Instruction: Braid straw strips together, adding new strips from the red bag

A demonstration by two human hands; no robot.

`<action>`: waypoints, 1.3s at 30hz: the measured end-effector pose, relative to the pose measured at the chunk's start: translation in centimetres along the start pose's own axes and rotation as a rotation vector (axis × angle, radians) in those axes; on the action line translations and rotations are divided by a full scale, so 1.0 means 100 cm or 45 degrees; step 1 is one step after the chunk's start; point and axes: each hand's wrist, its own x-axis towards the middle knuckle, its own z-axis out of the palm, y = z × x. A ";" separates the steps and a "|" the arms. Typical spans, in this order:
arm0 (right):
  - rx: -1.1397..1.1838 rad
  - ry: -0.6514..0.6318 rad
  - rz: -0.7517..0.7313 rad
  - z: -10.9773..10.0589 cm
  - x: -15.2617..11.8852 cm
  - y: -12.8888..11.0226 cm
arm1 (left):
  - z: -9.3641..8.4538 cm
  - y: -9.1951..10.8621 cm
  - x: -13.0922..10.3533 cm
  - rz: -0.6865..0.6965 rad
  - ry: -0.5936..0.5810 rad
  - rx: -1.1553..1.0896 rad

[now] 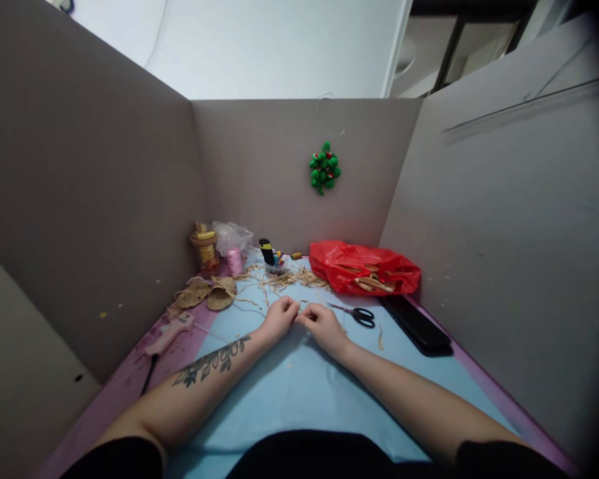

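Note:
My left hand (280, 315) and my right hand (322, 326) meet fingertip to fingertip above the blue table cover (259, 399). Both are closed in a pinch, and whatever lies between the fingers is too small to make out. A bit of tan straw shows just behind the fingertips. Beyond the hands spreads a pile of dried straw strands (299, 278). To the right of my right hand, black-handled scissors (360, 316) lie with their blades pointing left. Two small woven straw pieces (221, 294) sit left of my left hand, with strands trailing from one.
At the left are a pink glue gun (170, 334), a pink thread spool (234, 262) and a lidded jar (207, 251). A cup of pens (274, 266) stands at the back. Right hold a red plastic bag (339, 266) and a black case (419, 327). Grey panels (279, 173) enclose three sides.

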 end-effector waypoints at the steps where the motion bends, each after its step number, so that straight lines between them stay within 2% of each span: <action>1: -0.085 -0.005 -0.092 0.002 -0.001 -0.001 | 0.001 0.002 -0.001 -0.040 -0.012 -0.080; 5: -0.521 -0.073 -0.512 0.005 -0.002 0.002 | 0.002 0.008 -0.005 -0.187 -0.086 -0.346; 7: -0.681 -0.106 -0.615 0.004 -0.001 0.005 | 0.002 0.010 -0.006 -0.191 -0.083 -0.386; 9: -0.713 -0.114 -0.628 0.003 -0.001 0.006 | 0.002 0.012 -0.005 -0.155 -0.049 -0.376; 13: -0.439 -0.125 -0.505 -0.001 -0.001 0.006 | -0.001 0.013 -0.003 -0.039 0.026 -0.323; 15: -0.266 -0.054 -0.370 -0.004 0.001 0.007 | -0.003 0.013 -0.002 -0.004 0.052 -0.296; 19: 0.068 0.089 -0.028 -0.003 0.008 0.012 | -0.003 0.010 -0.003 -0.058 0.037 -0.258; 21: 0.284 0.026 0.096 -0.001 0.011 0.016 | -0.001 0.009 -0.005 -0.055 -0.013 -0.238; 24: 0.516 -0.107 0.175 0.002 0.013 0.020 | 0.001 0.008 -0.006 0.034 -0.062 -0.142; 28: 0.454 -0.122 0.193 0.001 0.012 0.018 | 0.001 0.006 -0.006 0.137 -0.063 0.014; 32: 0.341 -0.064 0.219 -0.002 0.011 0.014 | 0.000 0.004 -0.006 0.140 -0.035 0.142; 39: 0.207 -0.045 0.099 -0.003 0.011 0.011 | -0.003 0.000 -0.006 0.153 -0.028 0.235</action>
